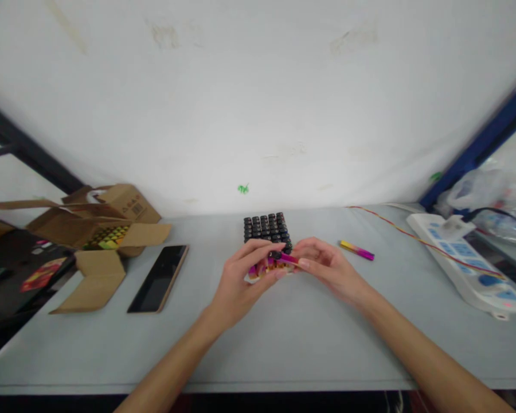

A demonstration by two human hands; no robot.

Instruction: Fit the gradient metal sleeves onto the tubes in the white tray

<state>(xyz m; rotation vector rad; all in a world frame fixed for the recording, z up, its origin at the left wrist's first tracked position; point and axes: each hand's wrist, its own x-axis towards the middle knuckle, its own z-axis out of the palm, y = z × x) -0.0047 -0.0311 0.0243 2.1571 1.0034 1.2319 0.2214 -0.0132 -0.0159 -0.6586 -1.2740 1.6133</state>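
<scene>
Between my two hands is a slim pink-to-red tube point(289, 260) with a black round end piece point(276, 254). My left hand point(238, 278) pinches the black end between thumb and fingers. At the tube's other end, the thumb and fingers of my right hand point(329, 267) close on the coloured body. Just behind the hands stand several rows of black round-topped pieces point(264, 227). Magenta and gold pieces point(254, 271) show below the held tube, partly covered by my left fingers. To the right, a loose yellow-and-purple tube point(356, 250) lies on the table.
A dark phone-like slab point(159, 279) lies on the grey table point(309, 338) at left, beside open cardboard boxes point(133, 203), one holding yellow-green pieces. At right is a white power strip point(460, 261) with a plug and a thin red-yellow wire point(395, 225). A white wall rises behind.
</scene>
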